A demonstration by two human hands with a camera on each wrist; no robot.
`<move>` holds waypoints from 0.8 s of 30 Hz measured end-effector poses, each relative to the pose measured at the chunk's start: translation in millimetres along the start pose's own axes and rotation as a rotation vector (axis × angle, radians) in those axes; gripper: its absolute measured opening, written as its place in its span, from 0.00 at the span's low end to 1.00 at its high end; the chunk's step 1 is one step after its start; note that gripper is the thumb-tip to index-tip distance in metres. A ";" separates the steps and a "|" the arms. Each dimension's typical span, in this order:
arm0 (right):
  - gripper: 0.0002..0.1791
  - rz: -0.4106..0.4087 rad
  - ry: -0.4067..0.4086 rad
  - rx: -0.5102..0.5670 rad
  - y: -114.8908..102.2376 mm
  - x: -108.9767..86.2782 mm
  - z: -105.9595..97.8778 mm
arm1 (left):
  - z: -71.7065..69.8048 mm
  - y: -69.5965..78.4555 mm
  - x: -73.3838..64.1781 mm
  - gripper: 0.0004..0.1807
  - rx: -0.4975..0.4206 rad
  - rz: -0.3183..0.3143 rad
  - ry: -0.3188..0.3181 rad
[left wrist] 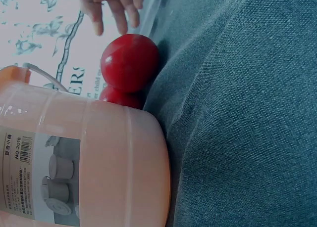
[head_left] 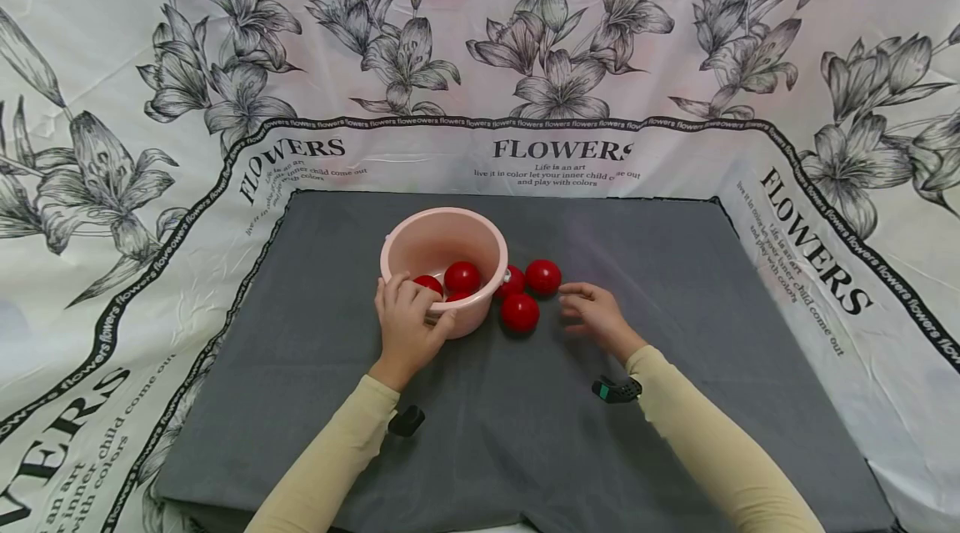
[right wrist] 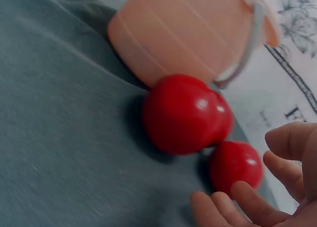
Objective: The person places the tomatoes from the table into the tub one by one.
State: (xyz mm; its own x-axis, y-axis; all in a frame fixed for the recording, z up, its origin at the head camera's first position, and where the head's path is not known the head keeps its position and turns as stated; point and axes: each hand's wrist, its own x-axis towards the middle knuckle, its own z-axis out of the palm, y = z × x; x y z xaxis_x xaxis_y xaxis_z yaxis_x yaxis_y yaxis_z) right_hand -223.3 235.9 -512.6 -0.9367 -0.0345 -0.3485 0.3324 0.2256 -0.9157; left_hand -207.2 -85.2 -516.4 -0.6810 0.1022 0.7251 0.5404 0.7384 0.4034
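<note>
A pink plastic bucket point(head_left: 480, 318) stands on the grey cloth, with several red balls showing inside it, one of them a red ball point(head_left: 462, 276) near the middle. My left hand point(head_left: 406, 320) grips the bucket's near rim, its fingers over the edge. Just right of the bucket lie three more: a front red ball point(head_left: 520, 313), a right-hand red ball point(head_left: 543, 277) and a partly hidden red ball point(head_left: 512, 283). Close to the right-hand ball, my right hand point(head_left: 596, 316) hovers with fingers spread, holding nothing; the right wrist view shows its fingers point(right wrist: 255, 202) apart.
Grey cloth point(head_left: 675, 283) covers the table. A white flower-printed sheet point(head_left: 420, 158) rises behind and along both sides. The bucket has a pale handle point(right wrist: 250, 46) hanging at its side and a printed label point(left wrist: 39, 175) on its wall.
</note>
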 end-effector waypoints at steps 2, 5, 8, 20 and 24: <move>0.26 0.008 0.010 0.006 2.1 1.8 7.9 | 0.0 -0.3 0.2 0.17 -0.005 0.000 0.001; 0.25 0.011 0.017 0.026 3.1 4.3 18.3 | -0.3 -0.3 0.7 0.17 -0.008 0.004 0.001; 0.24 0.015 0.040 0.052 3.3 7.7 28.1 | -0.6 -0.3 0.9 0.16 -0.003 0.013 0.007; 0.26 0.008 0.032 0.038 4.7 15.4 56.5 | -2.4 -0.5 0.1 0.15 -0.014 0.014 0.013; 0.26 0.006 0.030 0.035 1.0 16.4 61.9 | -3.2 -0.4 0.2 0.17 -0.018 0.004 0.001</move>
State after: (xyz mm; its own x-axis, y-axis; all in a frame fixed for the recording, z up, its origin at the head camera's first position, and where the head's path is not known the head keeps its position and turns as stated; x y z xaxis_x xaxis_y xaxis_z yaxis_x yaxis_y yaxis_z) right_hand -231.5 175.3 -531.5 -0.9372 -0.0040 -0.3488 0.3416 0.1917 -0.9201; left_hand -205.9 -87.6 -514.6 -0.6786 0.1046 0.7270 0.5516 0.7262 0.4104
